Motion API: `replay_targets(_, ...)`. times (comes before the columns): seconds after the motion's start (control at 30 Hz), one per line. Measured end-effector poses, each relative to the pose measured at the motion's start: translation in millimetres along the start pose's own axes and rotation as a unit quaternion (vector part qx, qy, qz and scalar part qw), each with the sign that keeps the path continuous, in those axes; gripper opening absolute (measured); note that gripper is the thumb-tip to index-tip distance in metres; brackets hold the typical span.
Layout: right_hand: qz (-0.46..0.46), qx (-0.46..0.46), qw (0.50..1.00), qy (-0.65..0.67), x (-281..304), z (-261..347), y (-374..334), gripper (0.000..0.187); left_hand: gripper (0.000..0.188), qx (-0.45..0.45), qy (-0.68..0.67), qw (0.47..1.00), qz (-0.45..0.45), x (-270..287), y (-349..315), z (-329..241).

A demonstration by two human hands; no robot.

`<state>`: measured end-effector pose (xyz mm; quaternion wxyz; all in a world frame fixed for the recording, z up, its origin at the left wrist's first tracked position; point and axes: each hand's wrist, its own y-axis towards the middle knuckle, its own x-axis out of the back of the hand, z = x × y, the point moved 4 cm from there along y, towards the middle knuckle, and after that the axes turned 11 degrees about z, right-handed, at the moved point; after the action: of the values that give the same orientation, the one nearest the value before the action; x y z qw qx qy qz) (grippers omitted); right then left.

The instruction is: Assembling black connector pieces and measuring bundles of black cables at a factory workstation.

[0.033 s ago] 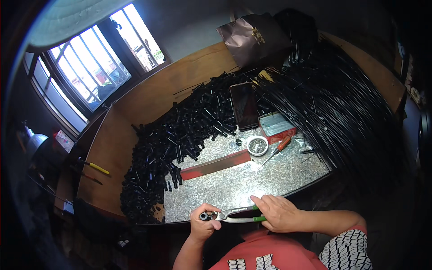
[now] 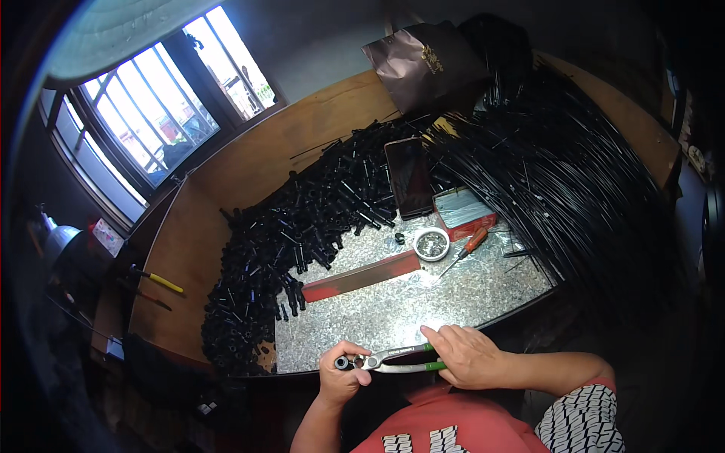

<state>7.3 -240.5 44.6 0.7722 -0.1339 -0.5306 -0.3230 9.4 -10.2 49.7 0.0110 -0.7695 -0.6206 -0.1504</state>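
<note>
My left hand pinches a short black tube piece at the near edge of the grey speckled work plate. My right hand grips the green handles of a pair of pliers. The pliers lie level, and their jaws meet the black piece at my left fingertips. Both hands hover just above the plate's front edge, close to my chest.
A big heap of short black tubes covers the left and back of the wooden bench. Long black rods fan over the right side. On the plate lie a red flat bar, a small round tin, a red-handled screwdriver and a phone.
</note>
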Motion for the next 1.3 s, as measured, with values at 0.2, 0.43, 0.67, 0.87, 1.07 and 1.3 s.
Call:
replay_targets(0.2, -0.048, -0.003, 0.998, -0.045, 4.4, -1.0, 3.9, 0.076, 0.075, -0.015, -0.013, 1.000, -0.008, 1.4, 3.8, 3.6)
replay_targets(0.43, -0.083, 0.007, 0.996, -0.045, 1.3, -1.7, 2.6, 0.056, 0.074, -0.013, -0.001, 1.000, -0.008, 0.1, 1.8, 2.7)
replay_targets(0.67, -0.058, 0.004, 0.997, -0.051, -2.1, 3.4, -2.1, 0.063, 0.076, -0.006, -0.001, 1.000, -0.006, -1.4, -7.2, 5.9)
replay_targets(0.87, -0.036, 0.005, 0.999, 0.011, -3.1, -3.4, 9.3, 0.072, 0.085, 0.012, 0.042, 0.999, 0.002, 0.0, 3.9, 1.8)
replay_targets(1.07, 0.024, 0.046, 0.998, 0.034, -1.0, -2.1, 14.5, 0.072, 0.071, -0.022, -0.061, 0.996, 0.058, 0.7, 6.9, 13.5)
replay_targets(1.3, 0.068, 0.061, 0.995, 0.051, -1.8, 1.5, 15.2, 0.067, 0.076, -0.032, -0.040, 0.997, 0.065, -0.2, 0.9, 16.7)
